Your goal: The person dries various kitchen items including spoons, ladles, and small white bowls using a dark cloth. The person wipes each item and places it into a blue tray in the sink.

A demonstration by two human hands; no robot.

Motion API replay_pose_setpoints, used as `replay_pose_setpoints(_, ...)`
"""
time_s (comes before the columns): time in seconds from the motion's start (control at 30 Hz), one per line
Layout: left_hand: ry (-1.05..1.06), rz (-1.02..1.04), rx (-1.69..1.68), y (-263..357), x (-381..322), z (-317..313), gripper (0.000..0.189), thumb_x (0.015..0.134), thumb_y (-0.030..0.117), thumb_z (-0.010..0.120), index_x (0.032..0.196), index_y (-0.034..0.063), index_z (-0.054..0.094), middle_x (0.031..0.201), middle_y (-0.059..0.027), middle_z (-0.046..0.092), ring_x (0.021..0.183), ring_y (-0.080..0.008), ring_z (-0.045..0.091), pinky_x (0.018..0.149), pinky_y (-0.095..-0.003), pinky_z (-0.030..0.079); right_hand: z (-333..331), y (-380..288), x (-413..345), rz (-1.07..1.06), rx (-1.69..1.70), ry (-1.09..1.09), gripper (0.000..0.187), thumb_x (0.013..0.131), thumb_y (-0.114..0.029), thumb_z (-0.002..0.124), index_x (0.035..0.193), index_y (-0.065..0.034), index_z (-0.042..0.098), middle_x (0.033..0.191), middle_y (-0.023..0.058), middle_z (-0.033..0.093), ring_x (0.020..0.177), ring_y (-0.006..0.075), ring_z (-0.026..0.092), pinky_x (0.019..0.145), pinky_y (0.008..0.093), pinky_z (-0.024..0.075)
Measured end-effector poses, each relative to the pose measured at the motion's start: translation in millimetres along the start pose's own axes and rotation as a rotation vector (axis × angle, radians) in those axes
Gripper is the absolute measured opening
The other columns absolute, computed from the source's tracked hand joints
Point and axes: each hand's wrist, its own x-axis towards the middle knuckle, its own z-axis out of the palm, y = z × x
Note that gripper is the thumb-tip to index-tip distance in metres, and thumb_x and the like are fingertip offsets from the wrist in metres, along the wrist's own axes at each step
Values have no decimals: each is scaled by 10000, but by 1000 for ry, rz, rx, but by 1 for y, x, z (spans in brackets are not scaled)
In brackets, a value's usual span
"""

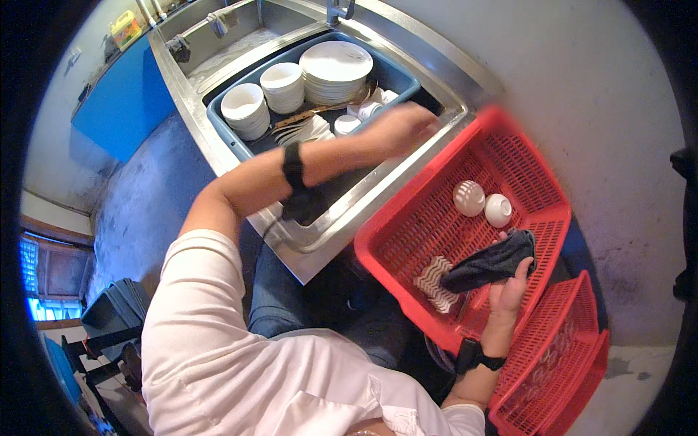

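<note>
My left hand (411, 129), blurred, reaches across the sink over the right edge of a blue plastic tub (406, 82); its fingers and anything in them are unclear. Stacked white bowls (244, 103), stacked white plates (335, 62) and several small white cups stand in the tub. My right hand (510, 291) grips a dark cloth (491, 261), thumb on top, over a red plastic basket (381, 223). Two white cups or small bowls (469, 198) lie in the basket, beyond the cloth. A zigzag-patterned pale item (435, 284) shows beside the cloth's left end.
A steel double sink (322, 234) with a faucet (339, 12) surrounds the tub. Rags (221, 22) hang over a bar at the far basin. Another red basket (551, 354) stands at lower right. A wall (616, 163) rises on the right.
</note>
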Motion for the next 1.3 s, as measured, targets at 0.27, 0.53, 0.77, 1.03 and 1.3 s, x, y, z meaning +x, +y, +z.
replay_pose_setpoints(0.27,-488,-452,-1151,180,-18,174,789,891,550,431,1433,39,173,1469,-216,184,1371,-324,177,1104,-358,195,-25,12,-4,27,90,-3,641,936,-498,399,1390,-57,301,1360,115,414,1212,275,440,1026,394,349)
replay_pose_setpoints(0.53,-350,-178,-1284,253,-19,226,639,986,438,261,1433,-9,171,1507,-135,133,1395,-218,88,1116,-285,93,-96,18,14,-614,-476,225,489,961,-377,426,1312,-38,405,1246,100,502,1125,227,496,956,355,400)
replay_pose_setpoints(0.77,-440,-120,-1119,269,-38,210,638,975,426,336,1433,8,186,1435,-157,289,1351,-232,234,1097,-311,194,-72,-22,-3,-602,-383,510,299,935,-345,518,864,-56,550,779,27,546,687,131,511,592,284,418)
replay_pose_setpoints(1.03,-612,-110,-1165,259,-32,193,613,990,377,348,1409,-49,215,1406,-130,344,1296,-181,311,1079,-291,243,-55,-35,0,-582,-293,512,352,934,-326,499,801,-9,577,719,58,579,651,184,546,591,328,435)
replay_pose_setpoints(1.3,-672,-210,-272,156,-29,204,332,904,282,494,970,-5,646,850,-116,666,771,-215,637,722,-318,518,-67,-47,1,-442,-395,722,402,938,-380,481,923,2,607,847,93,645,692,171,596,610,306,475)
